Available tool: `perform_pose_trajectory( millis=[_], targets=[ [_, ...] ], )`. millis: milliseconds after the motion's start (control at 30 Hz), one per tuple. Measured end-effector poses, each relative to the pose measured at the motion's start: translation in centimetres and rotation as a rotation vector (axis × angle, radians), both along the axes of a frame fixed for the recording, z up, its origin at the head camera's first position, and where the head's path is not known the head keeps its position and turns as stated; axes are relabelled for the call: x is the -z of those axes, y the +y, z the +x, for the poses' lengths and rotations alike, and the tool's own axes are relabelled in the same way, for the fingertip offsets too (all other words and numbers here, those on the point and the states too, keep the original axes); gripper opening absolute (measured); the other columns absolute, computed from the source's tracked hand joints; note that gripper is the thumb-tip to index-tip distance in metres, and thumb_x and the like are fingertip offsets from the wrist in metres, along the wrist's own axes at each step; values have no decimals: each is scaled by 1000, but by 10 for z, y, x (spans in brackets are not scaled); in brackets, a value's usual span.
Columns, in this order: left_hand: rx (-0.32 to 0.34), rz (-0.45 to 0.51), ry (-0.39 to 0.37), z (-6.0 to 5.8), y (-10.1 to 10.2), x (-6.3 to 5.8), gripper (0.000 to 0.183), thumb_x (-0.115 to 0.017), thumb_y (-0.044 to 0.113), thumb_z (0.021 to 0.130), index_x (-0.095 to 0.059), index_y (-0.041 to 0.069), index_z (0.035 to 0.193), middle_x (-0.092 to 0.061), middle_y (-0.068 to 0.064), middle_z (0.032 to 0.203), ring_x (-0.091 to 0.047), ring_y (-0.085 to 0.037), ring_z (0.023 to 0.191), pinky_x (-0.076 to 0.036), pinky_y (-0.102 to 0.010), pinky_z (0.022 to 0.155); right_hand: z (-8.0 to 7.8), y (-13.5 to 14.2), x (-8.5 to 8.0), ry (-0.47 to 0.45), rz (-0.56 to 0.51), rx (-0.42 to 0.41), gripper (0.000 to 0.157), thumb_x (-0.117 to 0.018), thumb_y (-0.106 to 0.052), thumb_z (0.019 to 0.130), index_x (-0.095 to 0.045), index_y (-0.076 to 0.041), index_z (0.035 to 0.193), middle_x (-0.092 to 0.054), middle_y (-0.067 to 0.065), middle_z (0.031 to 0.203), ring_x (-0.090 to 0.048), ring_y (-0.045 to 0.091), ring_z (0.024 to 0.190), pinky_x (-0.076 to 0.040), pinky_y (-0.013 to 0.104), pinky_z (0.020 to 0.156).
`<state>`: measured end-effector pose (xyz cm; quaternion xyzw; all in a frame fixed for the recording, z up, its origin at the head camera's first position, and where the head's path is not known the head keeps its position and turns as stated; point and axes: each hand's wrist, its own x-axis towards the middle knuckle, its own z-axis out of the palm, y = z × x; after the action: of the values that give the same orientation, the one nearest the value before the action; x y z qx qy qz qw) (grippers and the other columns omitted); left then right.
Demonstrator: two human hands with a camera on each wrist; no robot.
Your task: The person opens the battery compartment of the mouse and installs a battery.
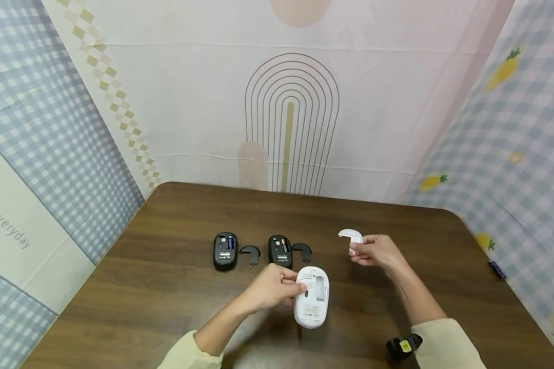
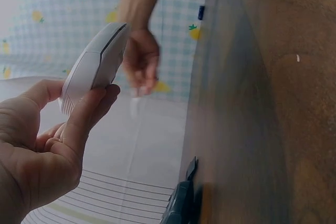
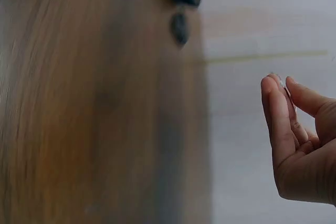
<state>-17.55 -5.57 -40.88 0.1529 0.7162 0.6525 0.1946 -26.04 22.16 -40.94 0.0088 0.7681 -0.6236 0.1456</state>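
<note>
My left hand (image 1: 270, 287) pinches a white computer mouse (image 1: 311, 312) between thumb and fingers above the table. Its underside faces up in the head view, and the battery slot (image 1: 322, 288) is uncovered with no battery visible inside. In the left wrist view the white mouse (image 2: 86, 69) appears side-on, tilted in the grip. To the right, my right hand (image 1: 378, 252) pinches a curved white battery cover (image 1: 352, 236), held apart from the mouse. Only a thin edge of that cover shows between thumb and fingers in the right wrist view.
Behind the left hand lie two upturned black mice, one on the left (image 1: 225, 251) with a blue battery and one (image 1: 279, 250) with an orange-and-dark battery. Black covers (image 1: 251, 253) (image 1: 303, 251) lie beside them. A dark blue battery (image 1: 497, 270) sits near the table's right edge.
</note>
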Motion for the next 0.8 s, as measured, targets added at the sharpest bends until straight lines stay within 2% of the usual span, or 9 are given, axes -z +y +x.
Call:
perform_pose_trajectory(
  millis=[133, 300, 433, 567, 800],
  targets=[
    [-5, 13, -15, 1, -1, -2, 27, -63, 3, 85, -62, -14, 105, -67, -21, 90, -67, -25, 75, -57, -36, 65, -14, 17, 21, -81, 57, 21, 13, -58, 1, 89, -51, 11, 91, -66, 10, 68, -65, 13, 58, -55, 22, 54],
    [-12, 10, -23, 2, 0, -4, 26, -63, 3, 84, -63, -14, 104, -68, -19, 89, -67, -22, 75, -57, -36, 66, -22, 27, 39, -153, 115, 32, 19, -57, 3, 89, -45, 13, 99, -64, 10, 66, -63, 13, 55, -54, 22, 51],
    [-14, 8, -23, 2, 0, -3, 25, -63, 3, 84, -63, -13, 103, -68, -19, 88, -67, -22, 74, -56, -38, 66, -25, 30, 46, -154, 93, 43, 39, -57, 5, 88, -36, 18, 119, -64, 10, 65, -63, 13, 54, -54, 23, 50],
    [-9, 16, -22, 1, -1, -1, 26, -63, 2, 84, -62, -14, 104, -68, -19, 89, -67, -22, 74, -56, -40, 66, -27, 31, 49, -158, 96, 34, 57, -56, 6, 88, -27, 14, 136, -63, 9, 64, -62, 13, 53, -54, 24, 49],
    [-12, 22, -23, -1, -2, -1, 26, -62, 2, 85, -62, -14, 105, -68, -20, 89, -67, -24, 74, -56, -41, 66, -29, 34, 54, -147, 212, 20, 56, -60, -3, 89, -35, 7, 138, -63, 9, 61, -60, 12, 50, -54, 25, 47]
  ],
)
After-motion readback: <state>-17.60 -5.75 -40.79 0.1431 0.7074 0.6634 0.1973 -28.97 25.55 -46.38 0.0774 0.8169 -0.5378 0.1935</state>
